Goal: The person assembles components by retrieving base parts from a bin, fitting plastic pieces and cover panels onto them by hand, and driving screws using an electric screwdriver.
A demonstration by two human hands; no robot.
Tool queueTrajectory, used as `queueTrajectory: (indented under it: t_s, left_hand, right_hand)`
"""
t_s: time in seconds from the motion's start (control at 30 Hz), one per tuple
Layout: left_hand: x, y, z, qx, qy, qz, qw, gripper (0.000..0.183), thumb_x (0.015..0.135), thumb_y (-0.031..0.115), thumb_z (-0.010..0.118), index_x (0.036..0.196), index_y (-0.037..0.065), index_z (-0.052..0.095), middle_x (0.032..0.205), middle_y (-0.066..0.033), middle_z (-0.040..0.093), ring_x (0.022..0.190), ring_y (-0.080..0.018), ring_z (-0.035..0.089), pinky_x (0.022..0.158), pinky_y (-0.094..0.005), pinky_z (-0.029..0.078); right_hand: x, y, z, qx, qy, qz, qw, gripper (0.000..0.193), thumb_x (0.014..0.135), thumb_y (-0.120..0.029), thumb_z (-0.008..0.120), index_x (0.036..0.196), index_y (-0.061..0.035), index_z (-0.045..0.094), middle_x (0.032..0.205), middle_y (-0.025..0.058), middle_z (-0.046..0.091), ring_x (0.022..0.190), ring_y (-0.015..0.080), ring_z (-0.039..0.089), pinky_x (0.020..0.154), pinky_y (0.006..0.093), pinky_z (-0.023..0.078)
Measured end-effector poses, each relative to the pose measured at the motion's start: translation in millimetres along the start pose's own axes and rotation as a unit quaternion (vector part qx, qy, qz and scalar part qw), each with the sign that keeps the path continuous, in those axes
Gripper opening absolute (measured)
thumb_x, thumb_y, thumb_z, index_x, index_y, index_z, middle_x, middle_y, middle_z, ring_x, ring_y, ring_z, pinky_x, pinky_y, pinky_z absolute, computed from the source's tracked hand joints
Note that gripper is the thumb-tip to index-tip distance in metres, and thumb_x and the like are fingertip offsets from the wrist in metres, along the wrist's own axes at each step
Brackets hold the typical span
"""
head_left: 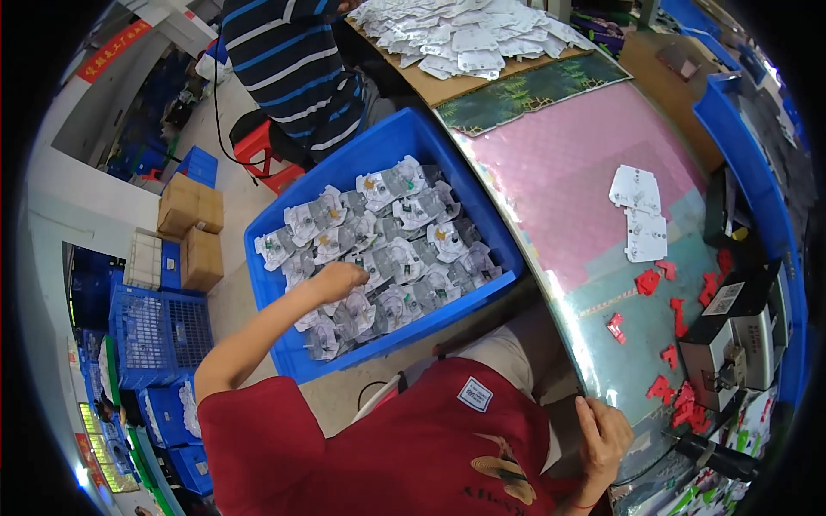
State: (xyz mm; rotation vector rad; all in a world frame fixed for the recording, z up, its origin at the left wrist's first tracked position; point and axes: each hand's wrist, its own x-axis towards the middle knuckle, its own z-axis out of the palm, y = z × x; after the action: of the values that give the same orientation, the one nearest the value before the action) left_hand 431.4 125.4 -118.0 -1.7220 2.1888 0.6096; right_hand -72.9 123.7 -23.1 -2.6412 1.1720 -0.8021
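My left hand (338, 282) reaches down into a large blue bin (305, 368) on my left. Its fingers are curled together, with the tips at the layered clear-and-grey plastic parts (403, 258); what they hold, if anything, is hidden. The parts lie in close rows, and a few carry small yellow or green pieces. At the edge of the worktable (559, 155) rests my right hand (606, 434), its fingers apart and holding nothing. Farther up the table lies a flat white plastic part (639, 213), made of two joined panels.
Small red plastic pieces (686, 404) are scattered beside a grey-and-black bench machine (731, 344) at right. White parts (473, 34) are heaped on cardboard at the far end. A person in a striped shirt (288, 64) sits beyond the bin. Cartons (189, 206) and blue crates (159, 331) stand left.
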Motion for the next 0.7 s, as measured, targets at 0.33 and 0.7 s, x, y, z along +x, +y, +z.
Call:
queueTrajectory:
  t_s: [0.33, 0.7]
  left_hand:
    - [70.6, 111.5, -166.9, -0.459, -0.086, 0.066, 0.882, 0.022, 0.079, 0.005, 0.054, 0.099, -0.004, 0.057, 0.08, -0.0077, 0.062, 0.068, -0.0115, 0.058, 0.055, -0.0233, 0.048]
    - [115.9, 290.3, -146.9, -0.737, -0.284, 0.158, 0.592, 0.047, 0.072, -0.002, 0.058, 0.116, 0.0, 0.04, 0.102, -0.0098, 0.055, 0.085, -0.0199, 0.059, 0.062, -0.0276, 0.051]
  right_hand:
    - [-14.5, 2.8, -15.2, -0.031, 0.029, 0.065, 0.997, 0.035, 0.058, 0.004, 0.056, 0.091, -0.0067, 0.062, 0.076, 0.0072, 0.058, 0.059, 0.0196, 0.055, 0.05, 0.0286, 0.042]
    - [-24.8, 7.5, -59.8, -0.02, 0.228, 0.197, 0.953, 0.034, 0.059, 0.012, 0.053, 0.089, -0.0005, 0.063, 0.076, 0.0106, 0.059, 0.062, 0.0233, 0.057, 0.056, 0.0292, 0.045]
